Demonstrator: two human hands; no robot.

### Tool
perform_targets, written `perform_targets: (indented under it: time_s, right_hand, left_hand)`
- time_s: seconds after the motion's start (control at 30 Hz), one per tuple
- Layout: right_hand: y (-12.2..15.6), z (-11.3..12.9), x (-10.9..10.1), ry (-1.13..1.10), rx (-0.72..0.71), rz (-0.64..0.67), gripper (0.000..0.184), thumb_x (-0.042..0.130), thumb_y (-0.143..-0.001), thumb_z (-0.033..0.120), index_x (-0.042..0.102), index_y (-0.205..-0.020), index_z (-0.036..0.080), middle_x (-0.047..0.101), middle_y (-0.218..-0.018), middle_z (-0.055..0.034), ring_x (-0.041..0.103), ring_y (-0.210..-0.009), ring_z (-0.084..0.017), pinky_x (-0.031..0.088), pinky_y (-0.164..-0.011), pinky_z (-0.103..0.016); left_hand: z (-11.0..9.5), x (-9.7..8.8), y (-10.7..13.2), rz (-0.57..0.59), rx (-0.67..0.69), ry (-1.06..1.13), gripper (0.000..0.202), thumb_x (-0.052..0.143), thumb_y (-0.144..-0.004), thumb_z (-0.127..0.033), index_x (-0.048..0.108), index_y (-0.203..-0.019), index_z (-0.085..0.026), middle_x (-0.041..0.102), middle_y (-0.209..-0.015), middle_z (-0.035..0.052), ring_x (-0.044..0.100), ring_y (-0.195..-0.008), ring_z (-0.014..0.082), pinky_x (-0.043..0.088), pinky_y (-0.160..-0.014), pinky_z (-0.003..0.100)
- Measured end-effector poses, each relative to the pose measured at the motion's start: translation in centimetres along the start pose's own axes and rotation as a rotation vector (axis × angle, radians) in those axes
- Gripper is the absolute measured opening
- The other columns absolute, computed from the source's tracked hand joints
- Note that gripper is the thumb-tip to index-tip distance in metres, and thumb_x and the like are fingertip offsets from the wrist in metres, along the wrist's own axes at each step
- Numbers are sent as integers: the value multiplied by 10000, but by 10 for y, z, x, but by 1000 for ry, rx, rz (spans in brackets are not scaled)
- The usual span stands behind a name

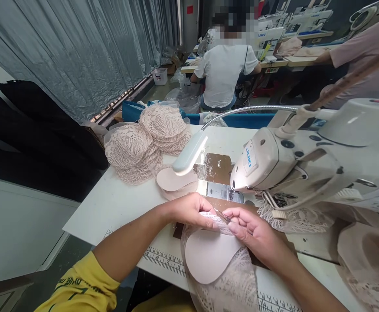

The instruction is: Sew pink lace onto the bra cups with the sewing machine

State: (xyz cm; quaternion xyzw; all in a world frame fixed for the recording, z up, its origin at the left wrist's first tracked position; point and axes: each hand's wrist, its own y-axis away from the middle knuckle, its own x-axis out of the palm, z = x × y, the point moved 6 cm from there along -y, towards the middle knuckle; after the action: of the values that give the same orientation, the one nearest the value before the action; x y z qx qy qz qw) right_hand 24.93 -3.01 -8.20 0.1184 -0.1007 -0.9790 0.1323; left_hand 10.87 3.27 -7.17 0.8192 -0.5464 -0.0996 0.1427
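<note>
My left hand (197,212) is closed on the top edge of a beige lace bra piece (222,290) with a smooth, pale cup (209,255). The piece hangs over the table's front edge toward my lap. Slim metal thread snips (222,216), partly hidden by fingers, are pinched in my right hand (249,227); their tip touches the lace edge beside my left thumb. Just beyond my hands is the sewing machine's needle area (233,195). Another smooth cup piece (177,179) lies to the left of it.
Two stacks of lace cups (129,149) (165,125) stand at the back left. A lit lamp (189,154) on a bent neck hangs over the table. The sewing machine head (264,156) fills the right. More lace pieces (368,255) lie at right. Co-workers (223,73) sit ahead.
</note>
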Motion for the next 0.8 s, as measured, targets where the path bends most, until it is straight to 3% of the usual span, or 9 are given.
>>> perform_targets:
  time_s: [0.3,0.57,0.8]
  right_hand:
    - [0,16,4,73,-77,62,268,539,-879,416,635,-1055,239,676,-1036,-46,627,-964,-205,501,-847,-326]
    - [-1,16,3,123,-69,8,253,536,-876,433,678,-951,237,696,-909,-26,638,-847,-192,499,-750,-308]
    - [-1,12,0,144,-111,49,210,563,-864,401,655,-977,250,690,-960,-16,640,-898,-191,493,-794,-305]
  left_hand:
    - [0,6,-3,10,17,39,388,729,-708,-470,602,-698,-103,403,-583,-51,305,-527,52,214,-461,195]
    - [0,6,-2,-14,-10,-17,429,733,-677,-506,590,-652,-102,409,-558,-50,324,-510,55,215,-449,196]
    - [0,6,-3,-15,-11,-15,377,727,-699,-441,563,-632,-108,430,-572,-49,340,-519,52,236,-462,187]
